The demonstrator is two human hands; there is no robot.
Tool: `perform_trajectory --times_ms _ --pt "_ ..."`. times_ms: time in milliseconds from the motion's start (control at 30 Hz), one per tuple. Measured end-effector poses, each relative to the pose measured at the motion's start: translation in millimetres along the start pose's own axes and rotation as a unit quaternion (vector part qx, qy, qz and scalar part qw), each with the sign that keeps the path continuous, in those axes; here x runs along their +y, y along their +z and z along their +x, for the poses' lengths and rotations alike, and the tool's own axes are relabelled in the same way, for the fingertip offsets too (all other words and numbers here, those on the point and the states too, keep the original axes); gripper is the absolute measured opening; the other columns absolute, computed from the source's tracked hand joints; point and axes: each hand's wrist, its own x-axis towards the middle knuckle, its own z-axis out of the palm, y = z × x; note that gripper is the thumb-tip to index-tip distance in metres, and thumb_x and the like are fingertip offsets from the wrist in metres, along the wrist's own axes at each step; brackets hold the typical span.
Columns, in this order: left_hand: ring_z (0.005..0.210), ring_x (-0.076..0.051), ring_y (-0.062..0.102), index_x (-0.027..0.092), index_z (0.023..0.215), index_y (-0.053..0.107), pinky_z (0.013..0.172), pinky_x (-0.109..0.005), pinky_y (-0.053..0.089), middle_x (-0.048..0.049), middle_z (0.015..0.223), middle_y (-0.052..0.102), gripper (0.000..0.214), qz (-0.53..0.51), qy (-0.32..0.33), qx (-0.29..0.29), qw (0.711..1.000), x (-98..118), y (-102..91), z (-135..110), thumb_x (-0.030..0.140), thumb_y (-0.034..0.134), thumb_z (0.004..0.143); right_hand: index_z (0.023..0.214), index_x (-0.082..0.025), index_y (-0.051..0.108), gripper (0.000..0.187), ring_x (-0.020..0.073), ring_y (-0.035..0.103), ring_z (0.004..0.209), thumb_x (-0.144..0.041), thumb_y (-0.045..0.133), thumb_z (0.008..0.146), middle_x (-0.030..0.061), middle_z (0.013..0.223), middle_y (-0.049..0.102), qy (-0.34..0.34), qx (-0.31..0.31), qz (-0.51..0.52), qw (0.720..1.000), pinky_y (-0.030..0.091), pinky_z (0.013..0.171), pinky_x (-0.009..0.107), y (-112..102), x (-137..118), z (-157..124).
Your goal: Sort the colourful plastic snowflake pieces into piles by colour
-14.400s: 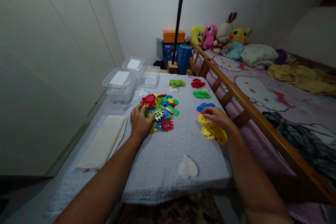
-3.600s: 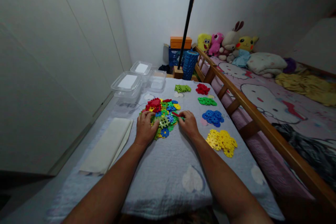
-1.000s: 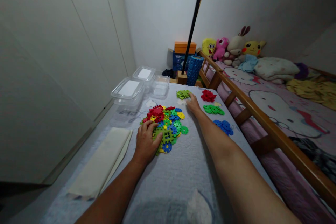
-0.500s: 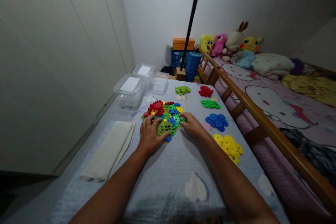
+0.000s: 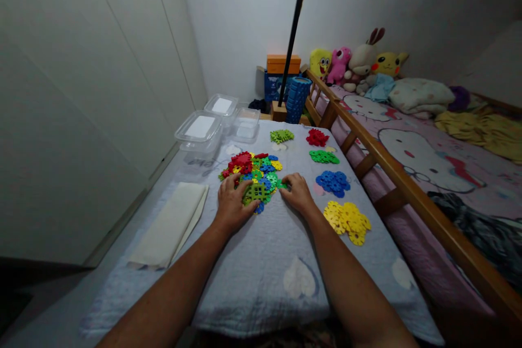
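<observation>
A mixed pile of toothed plastic building pieces (image 5: 258, 175) in red, yellow, blue and green lies mid-table. My left hand (image 5: 233, 202) rests at the near left side of the pile, fingers spread, touching an olive-green lattice piece (image 5: 258, 192). At the pile's right edge, my right hand (image 5: 298, 192) pinches a green piece between thumb and fingers. Along the right side are single-colour heaps: yellow discs (image 5: 347, 218), blue discs (image 5: 333, 182), green pieces (image 5: 324, 156) and red pieces (image 5: 317, 137). An olive-green heap (image 5: 281, 136) lies farther back.
Clear plastic boxes (image 5: 199, 129) stand at the back left of the cloth-covered table (image 5: 261, 272). A folded pale cloth (image 5: 171, 225) lies left of my left arm. A wooden bed rail (image 5: 391, 198) runs along the right edge, and a black pole (image 5: 291, 38) rises behind.
My right hand has closed its fingers on a green piece at the pile's edge. My left hand stays on the pile. The whole view has shifted slightly.
</observation>
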Motion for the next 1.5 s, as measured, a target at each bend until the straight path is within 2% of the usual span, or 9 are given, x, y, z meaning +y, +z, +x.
perform_trajectory --times_ms 133,300,433,667,800,933,1100,1267,1500 --pt "0.135 -0.037 0.045 0.025 0.122 0.071 0.115 -0.056 0.037 -0.0138 0.142 0.049 0.05 0.007 0.005 0.009 1.0 -2 1.6 1 0.043 0.078 0.076 0.087 -0.02 0.068 0.004 0.0221 0.06 0.094 -0.023 0.065 0.087 0.0074 0.093 0.067 -0.019 0.027 0.021 0.999 0.044 0.088 0.033 -1 0 0" --pt "0.133 -0.037 0.047 0.024 0.121 0.071 0.114 -0.056 0.039 -0.0136 0.14 0.051 0.05 0.008 -0.001 0.014 1.0 -3 2.4 1 0.043 0.078 0.075 0.084 -0.02 0.068 0.02 0.0194 0.061 0.085 -0.022 0.052 0.095 0.0071 0.087 0.068 -0.009 0.081 0.071 0.994 0.043 0.081 0.029 -3 2 2" --pt "0.132 -0.037 0.047 0.024 0.121 0.07 0.114 -0.056 0.039 -0.0139 0.138 0.051 0.051 0.009 0.002 0.015 1.0 -3 3.5 1 0.042 0.079 0.074 0.082 -0.02 0.068 0.025 0.0202 0.062 0.083 -0.025 0.048 0.096 0.0078 0.084 0.069 0.01 0.106 0.08 0.991 0.043 0.078 0.029 -5 2 2" --pt "0.134 -0.037 0.046 0.024 0.12 0.07 0.116 -0.057 0.037 -0.0134 0.14 0.051 0.054 0.003 0.003 0.016 1.0 -3 3.8 1 0.041 0.082 0.071 0.086 -0.019 0.071 0.022 0.0202 0.065 0.083 -0.028 0.05 0.091 0.0071 0.088 0.074 0.047 0.103 0.113 0.987 0.045 0.079 0.03 -4 -2 0" --pt "0.132 -0.037 0.048 0.025 0.118 0.071 0.115 -0.056 0.038 -0.0131 0.138 0.052 0.05 0.0 0.006 0.021 1.0 -2 2.7 1 0.039 0.081 0.071 0.089 -0.019 0.072 0.02 0.0194 0.066 0.082 -0.028 0.054 0.087 0.0048 0.088 0.076 0.09 0.098 0.131 0.982 0.047 0.078 0.029 -15 7 9" --pt "0.131 -0.037 0.048 0.024 0.114 0.072 0.114 -0.058 0.039 -0.0132 0.137 0.054 0.045 0.0 0.01 0.026 1.0 -1 2.8 1 0.04 0.08 0.072 0.09 -0.018 0.073 0.017 0.0189 0.066 0.078 -0.022 0.059 0.08 0.0046 0.086 0.075 0.129 0.099 0.08 0.983 0.047 0.076 0.029 -45 33 33" --pt "0.131 -0.037 0.048 0.023 0.11 0.073 0.114 -0.058 0.038 -0.0136 0.135 0.055 0.043 0.002 0.013 0.027 1.0 -1 2.8 2 0.041 0.08 0.072 0.088 -0.017 0.073 0.02 0.0201 0.066 0.082 -0.013 0.058 0.076 0.007 0.087 0.075 0.187 0.144 -0.028 0.971 0.049 0.081 0.031 -78 72 64" --pt "0.131 -0.037 0.048 0.023 0.109 0.072 0.114 -0.057 0.038 -0.0131 0.134 0.056 0.043 0.0 0.018 0.03 0.999 -4 4.4 2 0.042 0.081 0.071 0.087 -0.018 0.073 0.021 0.0226 0.068 0.089 -0.008 0.059 0.075 0.0088 0.09 0.077 0.219 0.14 -0.083 0.962 0.05 0.083 0.032 -84 93 84" --pt "0.13 -0.036 0.049 0.024 0.107 0.072 0.114 -0.057 0.038 -0.0128 0.134 0.057 0.041 0.0 0.01 0.036 0.999 -4 4.4 1 0.042 0.081 0.072 0.092 -0.017 0.076 0.026 0.0227 0.07 0.091 -0.008 0.056 0.079 0.0117 0.102 0.078 0.271 0.116 -0.127 0.947 0.048 0.079 0.029 -83 99 98"
